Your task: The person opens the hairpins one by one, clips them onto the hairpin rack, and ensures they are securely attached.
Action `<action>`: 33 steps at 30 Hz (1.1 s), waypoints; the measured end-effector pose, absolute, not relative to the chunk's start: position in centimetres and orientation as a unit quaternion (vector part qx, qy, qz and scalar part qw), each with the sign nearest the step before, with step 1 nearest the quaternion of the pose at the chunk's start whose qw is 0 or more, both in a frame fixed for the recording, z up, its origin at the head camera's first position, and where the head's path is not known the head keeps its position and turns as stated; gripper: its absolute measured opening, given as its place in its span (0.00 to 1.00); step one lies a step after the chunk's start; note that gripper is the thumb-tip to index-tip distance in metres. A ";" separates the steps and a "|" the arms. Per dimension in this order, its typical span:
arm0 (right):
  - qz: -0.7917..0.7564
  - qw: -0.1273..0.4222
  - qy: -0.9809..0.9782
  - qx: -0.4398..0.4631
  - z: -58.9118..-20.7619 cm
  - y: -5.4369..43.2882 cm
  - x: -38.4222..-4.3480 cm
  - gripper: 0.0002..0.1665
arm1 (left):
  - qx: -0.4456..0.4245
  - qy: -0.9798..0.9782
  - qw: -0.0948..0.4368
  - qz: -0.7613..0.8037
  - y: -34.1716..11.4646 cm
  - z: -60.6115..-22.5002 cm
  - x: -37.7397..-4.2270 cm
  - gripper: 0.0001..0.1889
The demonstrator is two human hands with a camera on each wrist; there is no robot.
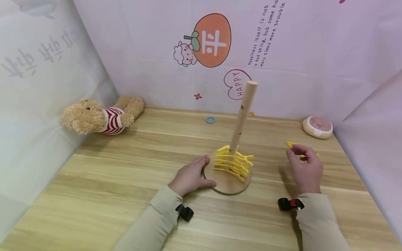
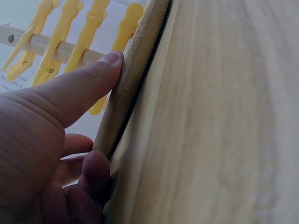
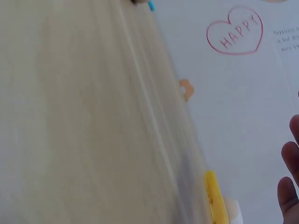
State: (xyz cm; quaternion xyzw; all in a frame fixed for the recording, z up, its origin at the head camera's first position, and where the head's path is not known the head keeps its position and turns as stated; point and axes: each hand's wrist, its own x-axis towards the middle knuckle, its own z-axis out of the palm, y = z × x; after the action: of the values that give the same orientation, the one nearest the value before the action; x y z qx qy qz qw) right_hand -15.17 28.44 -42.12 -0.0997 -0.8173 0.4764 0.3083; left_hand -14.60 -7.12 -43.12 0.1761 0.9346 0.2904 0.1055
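Note:
My left hand grips the rim of a wooden stand's round base, its thumb at the front edge and its fingers along the left side. From the base rises a wooden pole. Several yellow plastic clothes pegs are stacked around its foot; the left wrist view shows these pegs side by side along the pole. To the right, my right hand is bent over more yellow pegs, largely hidden behind it. In the right wrist view its fingers stand apart from a yellow peg.
A blue ring lies near the back wall. At the back left is a teddy bear in a striped top. A round cream and pink object sits in the back right corner. Printed white cloth encloses the wooden table.

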 end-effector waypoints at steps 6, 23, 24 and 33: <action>0.457 0.252 -0.840 -0.150 -42.4 30.9 -15.2 0.29 | 0.175 0.935 0.106 0.290 -7.1 -43.0 -14.6 0.49; 0.397 0.078 -0.904 -0.138 -44.3 36.4 -14.6 0.55 | 0.174 0.937 0.104 0.283 -7.1 -43.2 -14.6 0.49; 0.393 0.080 -0.904 -0.147 -44.3 36.7 -14.6 0.54 | 0.174 0.937 0.104 0.284 -7.1 -43.2 -14.6 0.49; 0.326 0.072 -0.929 -0.160 -44.2 37.9 -14.1 0.42 | 0.175 0.937 0.103 0.283 -7.1 -43.0 -14.5 0.49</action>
State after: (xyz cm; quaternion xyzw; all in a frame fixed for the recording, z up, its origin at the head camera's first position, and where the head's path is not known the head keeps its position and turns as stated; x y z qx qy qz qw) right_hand -14.08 37.92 -44.22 -0.1601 -0.9288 0.3263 0.0723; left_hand -14.52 -7.09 -43.03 0.1755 0.9371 0.2834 0.1035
